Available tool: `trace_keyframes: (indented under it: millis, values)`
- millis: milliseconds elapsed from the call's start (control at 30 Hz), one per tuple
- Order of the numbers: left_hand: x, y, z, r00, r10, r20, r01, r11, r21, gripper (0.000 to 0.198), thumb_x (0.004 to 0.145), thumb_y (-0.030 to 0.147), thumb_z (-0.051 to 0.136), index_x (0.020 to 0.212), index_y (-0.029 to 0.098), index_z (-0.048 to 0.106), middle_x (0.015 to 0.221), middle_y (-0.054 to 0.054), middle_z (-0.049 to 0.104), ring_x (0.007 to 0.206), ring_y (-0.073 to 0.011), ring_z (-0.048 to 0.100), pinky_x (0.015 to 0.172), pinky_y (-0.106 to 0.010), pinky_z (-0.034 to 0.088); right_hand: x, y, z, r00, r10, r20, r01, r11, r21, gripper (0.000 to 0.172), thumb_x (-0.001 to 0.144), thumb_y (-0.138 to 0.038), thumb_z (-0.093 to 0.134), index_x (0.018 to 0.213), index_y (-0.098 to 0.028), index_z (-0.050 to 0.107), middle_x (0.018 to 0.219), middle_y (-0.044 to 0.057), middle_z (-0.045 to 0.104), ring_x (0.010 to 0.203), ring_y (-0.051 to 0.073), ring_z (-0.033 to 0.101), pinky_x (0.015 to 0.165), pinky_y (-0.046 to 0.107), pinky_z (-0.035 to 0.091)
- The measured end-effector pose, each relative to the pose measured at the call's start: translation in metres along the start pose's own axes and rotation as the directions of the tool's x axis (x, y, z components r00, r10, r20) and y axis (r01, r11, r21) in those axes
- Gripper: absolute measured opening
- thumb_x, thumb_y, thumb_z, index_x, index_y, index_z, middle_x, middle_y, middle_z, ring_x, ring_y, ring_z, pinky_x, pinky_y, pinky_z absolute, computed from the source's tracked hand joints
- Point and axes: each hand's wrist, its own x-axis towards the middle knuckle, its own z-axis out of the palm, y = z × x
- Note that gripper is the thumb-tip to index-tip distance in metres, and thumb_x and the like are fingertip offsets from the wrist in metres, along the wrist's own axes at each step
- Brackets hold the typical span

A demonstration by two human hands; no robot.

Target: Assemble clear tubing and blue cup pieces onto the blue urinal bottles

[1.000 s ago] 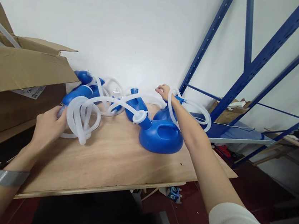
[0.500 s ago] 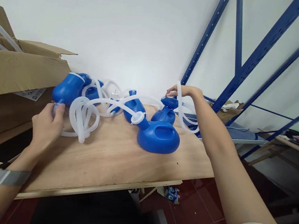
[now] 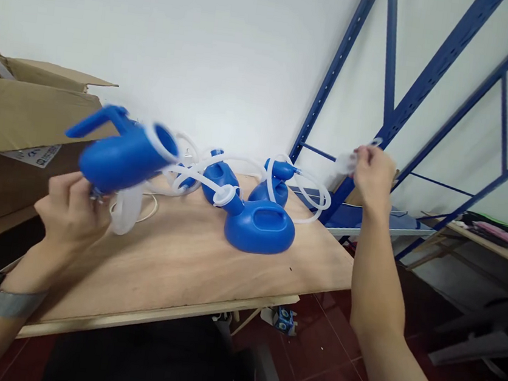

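My left hand (image 3: pixel 71 209), with a watch on its wrist, is closed around the underside of a blue urinal head (image 3: pixel 120 157), raised above the table's left side. Its white-rimmed mouth tilts to the right. A loop of translucent tubing (image 3: pixel 126 209) hangs beside the fingers. Out at the right, my right hand (image 3: pixel 374 170) is raised, pinching a small translucent white plastic piece (image 3: pixel 346 163), too blurred to name exactly. A blue urinal bottle (image 3: pixel 259 228) with a white cap (image 3: pixel 224 196) and hose lies mid-table. Behind it are two more blue bottles (image 3: pixel 221 180) (image 3: pixel 274 187) with white hoses.
An open cardboard box (image 3: pixel 28 119) stands at the left on the wooden table (image 3: pixel 171 273). Blue metal racking (image 3: pixel 333 77) rises at the right rear. Another table (image 3: pixel 500 240) with stacked items is at far right. A small blue box (image 3: pixel 285 320) lies on the floor.
My left hand has lifted the blue urinal head, turning its mouth rightward. My right hand has left the rear blue bottle and moved right, now with a translucent piece in its fingers.
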Motion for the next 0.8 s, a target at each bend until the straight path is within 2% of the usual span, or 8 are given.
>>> trace_keyframes:
  millis: [33,67,167,300,367,500,700,800]
  values:
    - [0.000,0.006,-0.001,0.995,0.091,0.040,-0.090,0.996,-0.018,0.025,0.089,0.037,0.059,0.102,0.017,0.064,0.099,-0.018,0.071,0.083,-0.0272,0.067,0.061,-0.030,0.036,-0.011,-0.013,-0.005,0.993,0.001,-0.119,0.015,0.991,0.131,0.063,0.113,-0.049,0.021,0.138,-0.013,0.066,0.125,0.023,0.074,0.102,0.028,0.079,0.075,0.036,0.063]
    - [0.000,0.014,-0.002,0.980,0.179,0.087,-0.175,0.983,-0.050,0.021,0.089,0.035,0.060,0.100,0.018,0.065,0.093,-0.014,0.072,0.075,-0.0235,0.065,0.058,-0.029,0.034,-0.025,-0.030,-0.008,0.988,-0.013,-0.154,0.050,0.971,0.236,0.070,0.112,-0.053,0.013,0.142,-0.016,0.065,0.129,0.022,0.073,0.106,0.026,0.078,0.076,0.035,0.062]
    - [0.001,0.039,-0.006,0.896,0.403,0.185,-0.384,0.914,-0.132,0.015,0.091,0.030,0.059,0.098,0.021,0.068,0.075,-0.005,0.069,0.061,-0.0175,0.062,0.054,-0.028,0.030,-0.085,-0.091,0.001,0.990,-0.126,-0.069,0.143,0.887,0.438,0.053,0.111,-0.055,0.034,0.140,-0.026,0.068,0.127,0.013,0.077,0.107,0.027,0.078,0.083,0.040,0.066]
    - [0.000,0.048,-0.009,0.823,0.567,0.039,-0.560,0.821,-0.111,0.010,0.092,0.030,0.064,0.088,0.021,0.063,0.064,-0.001,0.065,0.053,-0.0149,0.058,0.052,-0.027,0.030,-0.156,-0.153,0.036,0.958,-0.269,-0.103,0.274,0.742,0.612,0.039,0.108,-0.043,0.046,0.133,-0.029,0.073,0.127,0.006,0.079,0.107,0.028,0.079,0.099,0.043,0.064]
    - [-0.001,0.043,-0.009,0.817,0.577,-0.015,-0.575,0.810,-0.116,0.017,0.091,0.031,0.065,0.079,0.022,0.057,0.058,0.001,0.061,0.051,-0.0142,0.056,0.051,-0.027,0.030,-0.168,-0.168,0.052,0.971,-0.206,-0.122,0.234,0.709,0.666,0.040,0.108,-0.043,0.046,0.134,-0.028,0.073,0.131,0.006,0.077,0.114,0.030,0.077,0.104,0.045,0.062]
    - [-0.001,0.035,-0.011,0.850,0.527,-0.025,-0.527,0.844,-0.097,0.025,0.093,0.033,0.061,0.072,0.024,0.052,0.051,0.002,0.056,0.046,-0.0141,0.055,0.048,-0.027,0.030,-0.160,-0.186,0.066,0.995,-0.044,-0.092,0.098,0.668,0.738,0.039,0.106,-0.049,0.049,0.128,-0.030,0.075,0.129,0.006,0.077,0.117,0.032,0.074,0.110,0.049,0.058]
    - [-0.001,0.040,-0.011,0.838,0.545,-0.038,-0.546,0.834,-0.071,0.032,0.095,0.032,0.064,0.068,0.023,0.049,0.049,0.003,0.051,0.045,-0.0133,0.051,0.048,-0.026,0.029,-0.182,-0.214,0.063,0.986,-0.163,0.031,0.043,0.433,0.900,0.029,0.101,-0.052,0.058,0.108,-0.033,0.079,0.121,0.004,0.077,0.118,0.029,0.071,0.107,0.049,0.061]
    - [-0.001,0.040,-0.012,0.817,0.576,-0.024,-0.576,0.812,-0.092,0.034,0.099,0.033,0.059,0.069,0.023,0.048,0.049,0.003,0.050,0.046,-0.0139,0.051,0.048,-0.028,0.027,-0.195,-0.212,0.073,0.982,-0.169,0.086,-0.034,0.286,0.958,0.030,0.097,-0.051,0.064,0.116,-0.031,0.076,0.120,0.006,0.073,0.119,0.027,0.069,0.105,0.048,0.062]
